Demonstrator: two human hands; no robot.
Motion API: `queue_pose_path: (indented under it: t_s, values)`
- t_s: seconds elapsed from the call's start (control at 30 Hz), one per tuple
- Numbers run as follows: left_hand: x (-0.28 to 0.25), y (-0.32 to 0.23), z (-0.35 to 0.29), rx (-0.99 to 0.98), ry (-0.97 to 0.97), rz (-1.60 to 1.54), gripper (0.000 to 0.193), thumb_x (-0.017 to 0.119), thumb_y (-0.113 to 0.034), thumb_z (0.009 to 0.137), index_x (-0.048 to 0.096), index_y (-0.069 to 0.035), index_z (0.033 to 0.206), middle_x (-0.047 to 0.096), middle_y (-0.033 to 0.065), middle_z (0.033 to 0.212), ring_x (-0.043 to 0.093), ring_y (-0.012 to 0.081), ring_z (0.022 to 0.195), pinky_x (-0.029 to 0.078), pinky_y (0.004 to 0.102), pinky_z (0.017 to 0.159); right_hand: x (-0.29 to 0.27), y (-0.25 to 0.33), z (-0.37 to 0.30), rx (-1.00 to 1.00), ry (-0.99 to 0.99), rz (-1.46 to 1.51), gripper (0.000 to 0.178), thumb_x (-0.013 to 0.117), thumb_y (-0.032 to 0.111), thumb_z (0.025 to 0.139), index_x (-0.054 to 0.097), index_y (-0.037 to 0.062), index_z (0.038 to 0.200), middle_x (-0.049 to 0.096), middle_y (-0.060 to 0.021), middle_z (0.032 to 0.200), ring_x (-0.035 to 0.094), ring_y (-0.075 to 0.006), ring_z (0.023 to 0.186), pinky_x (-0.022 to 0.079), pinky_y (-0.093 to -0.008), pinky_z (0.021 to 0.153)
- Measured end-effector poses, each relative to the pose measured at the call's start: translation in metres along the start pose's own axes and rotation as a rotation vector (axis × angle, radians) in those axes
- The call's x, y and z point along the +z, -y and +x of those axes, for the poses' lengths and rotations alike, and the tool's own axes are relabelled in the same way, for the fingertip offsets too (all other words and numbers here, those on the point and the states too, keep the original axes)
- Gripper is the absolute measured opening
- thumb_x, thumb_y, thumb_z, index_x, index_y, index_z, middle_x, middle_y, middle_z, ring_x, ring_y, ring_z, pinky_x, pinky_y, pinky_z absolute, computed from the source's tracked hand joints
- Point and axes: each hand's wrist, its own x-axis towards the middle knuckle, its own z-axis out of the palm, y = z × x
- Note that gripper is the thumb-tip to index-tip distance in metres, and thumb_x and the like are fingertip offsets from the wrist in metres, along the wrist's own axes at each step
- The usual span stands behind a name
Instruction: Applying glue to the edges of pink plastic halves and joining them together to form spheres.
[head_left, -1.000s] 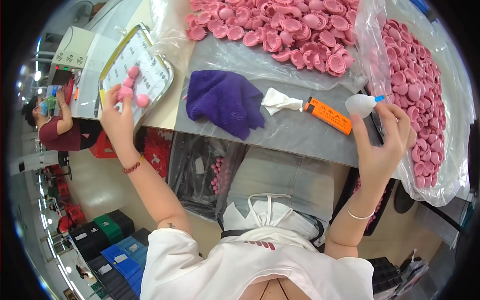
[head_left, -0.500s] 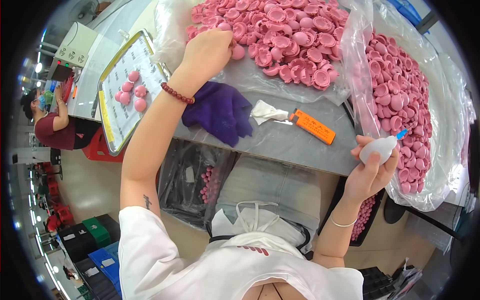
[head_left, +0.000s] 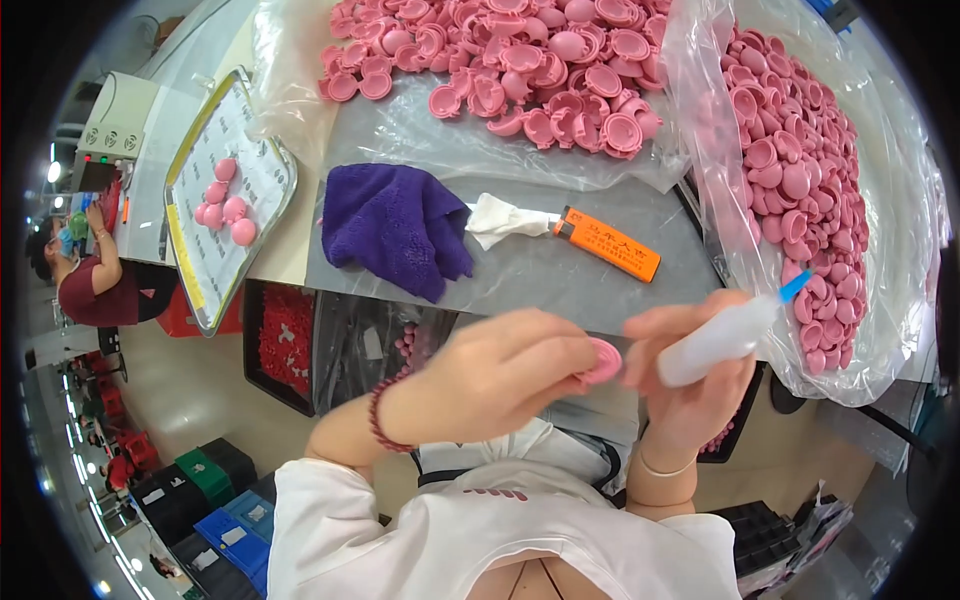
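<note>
Above the table's near edge, my left hand (head_left: 500, 370) pinches a small round pink shell (head_left: 604, 362). My right hand (head_left: 690, 400) is wrapped round a white squeeze bottle (head_left: 722, 343) with a blue nozzle, which tilts up to the right. Blur softens the fingers of both hands, which are close together but apart. A loose pile of pink cup-like shells (head_left: 560, 70) spreads on clear plastic at the back. To the right, a clear plastic bag (head_left: 890, 290) holds many more shells.
On the grey tabletop (head_left: 690, 290) lie a purple cloth (head_left: 395, 225), a crumpled white tissue (head_left: 497, 220) and a flat orange object (head_left: 610, 245). A yellow-edged tray (head_left: 190, 280) carries several pink balls (head_left: 234, 208). A bin of red pieces (head_left: 285, 345) stands below. Another person (head_left: 95, 285) sits far left.
My left hand has come back from the pile toward my body with a pink shell. The bottle in my right hand has moved left and leans more; the view has shifted slightly.
</note>
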Motion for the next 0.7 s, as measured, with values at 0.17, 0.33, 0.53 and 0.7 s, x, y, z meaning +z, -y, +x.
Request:
queue_pose_path:
  t_s: [0.17,0.33,0.53,0.7]
  values:
    - [0.026,0.004,-0.014,-0.147,-0.160,-0.340,0.022,0.057,-0.009,0.077,0.049,0.001,0.095,0.057,0.0139,0.090,0.057,0.0209,0.077,0.046,0.0290,0.064,0.017,-0.002,-0.015,0.120,0.041,-0.031,0.038,0.049,0.028,0.082,0.029,0.0010,0.099,0.059,-0.0229,0.079,0.055,-0.0180,0.056,0.046,-0.0255,0.050]
    - [0.043,-0.008,-0.014,-0.287,-0.494,-0.747,0.035,0.053,-0.019,0.082,0.040,0.002,0.107,0.053,0.0210,0.099,0.057,0.0194,0.084,0.047,0.0298,0.073,0.023,-0.013,-0.016,-0.013,-0.027,-0.173,0.042,0.047,0.035,0.081,0.034,-0.0003,0.099,0.055,-0.0152,0.057,0.046,-0.0152,0.037,0.033,-0.0209,0.031]
    - [0.033,-0.007,-0.022,-0.393,-0.358,-1.113,0.044,0.058,-0.014,0.078,0.036,0.002,0.113,0.046,0.0269,0.111,0.056,0.0187,0.090,0.048,0.0286,0.075,0.003,-0.011,-0.005,-0.258,-0.127,-0.022,0.046,0.052,0.033,0.078,0.039,0.0004,0.108,0.045,-0.0041,0.065,0.029,-0.0092,0.044,0.020,-0.0215,0.038]
    - [0.029,-0.006,-0.020,-0.274,-0.336,-1.267,0.044,0.053,0.004,0.077,0.035,0.005,0.117,0.041,0.0223,0.119,0.047,0.0202,0.105,0.041,0.0319,0.087,0.002,0.002,-0.002,-0.542,0.162,-0.447,0.053,0.049,0.048,0.077,0.050,-0.0034,0.091,0.037,-0.0026,0.066,0.029,-0.0097,0.050,0.019,-0.0226,0.041]
